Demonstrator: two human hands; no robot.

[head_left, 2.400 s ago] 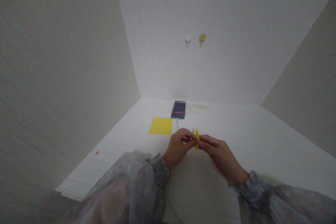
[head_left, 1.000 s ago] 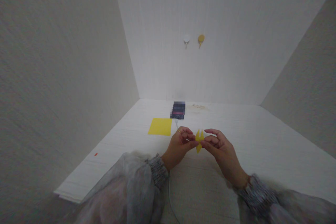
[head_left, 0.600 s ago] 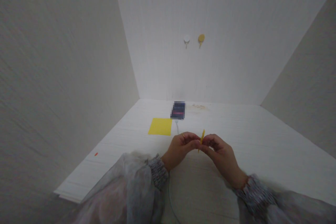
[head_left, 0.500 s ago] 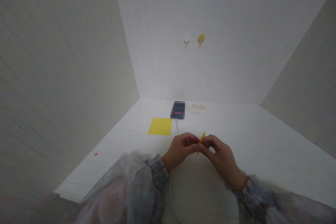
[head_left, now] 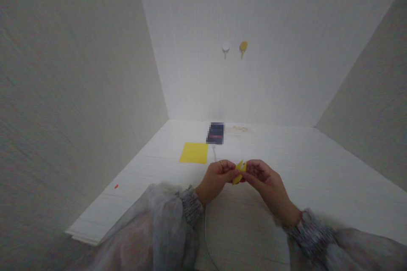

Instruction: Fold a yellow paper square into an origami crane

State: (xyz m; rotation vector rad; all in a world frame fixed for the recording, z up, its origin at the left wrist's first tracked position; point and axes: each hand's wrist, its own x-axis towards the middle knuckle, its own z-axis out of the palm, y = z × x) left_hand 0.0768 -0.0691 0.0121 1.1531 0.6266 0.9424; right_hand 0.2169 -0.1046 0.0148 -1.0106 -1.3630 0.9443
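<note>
A small piece of folded yellow paper (head_left: 238,175) is held between my two hands above the white table. My left hand (head_left: 219,178), with a ring on one finger, pinches its left side between thumb and fingers. From the right, my right hand (head_left: 267,182) grips the paper with thumb and fingertips. Two pointed ends stand up from the paper with a gap between them. Its lower folds are partly covered by my fingers. Just beyond my left hand lies a flat yellow paper sheet (head_left: 193,153).
A dark pixelated phone-like device (head_left: 216,133) lies by the back wall, with a pale cable (head_left: 206,233) running toward me under my left wrist. A small orange bit (head_left: 116,186) is at the left. A white hook (head_left: 225,47) and a yellow hook (head_left: 243,45) are on the wall.
The folded paper has turned from nearly edge-on to showing its face, and its two upper points now stand apart. My fingers have shifted slightly around it.
</note>
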